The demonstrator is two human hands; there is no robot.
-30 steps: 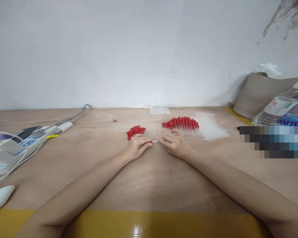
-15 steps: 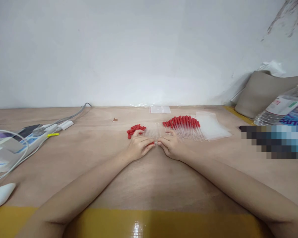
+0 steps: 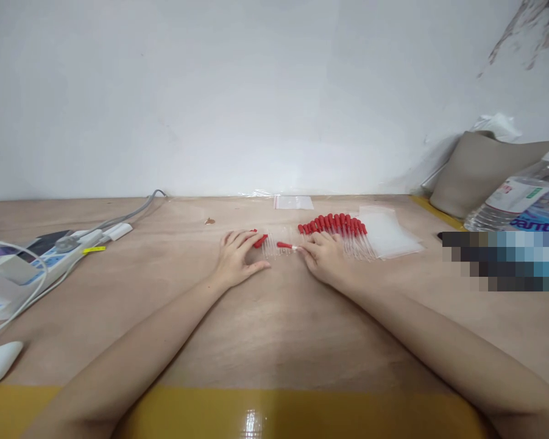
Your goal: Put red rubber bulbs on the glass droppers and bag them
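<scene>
My right hand (image 3: 323, 256) pinches a glass dropper (image 3: 285, 245) by its clear tube, its red rubber bulb pointing left. My left hand (image 3: 238, 255) lies with fingers spread over the loose red rubber bulbs (image 3: 260, 241), covering most of them. Between the hands several bare glass tubes (image 3: 270, 244) lie side by side on the table. Just beyond my right hand, a fanned row of droppers with red bulbs (image 3: 333, 223) lies with the bulbs toward the wall; my fingers hide some of their tubes.
Clear plastic bags (image 3: 386, 233) lie right of the dropper row, and a small zip bag (image 3: 293, 202) lies by the wall. On the left are a power strip (image 3: 57, 259) with cables and a white mouse (image 3: 0, 364). A water bottle (image 3: 507, 201) leans at the right.
My left hand has let go of the red bulb end and moved left onto the loose bulbs, its fingers opening. My right hand keeps the dropper, now slightly farther from me.
</scene>
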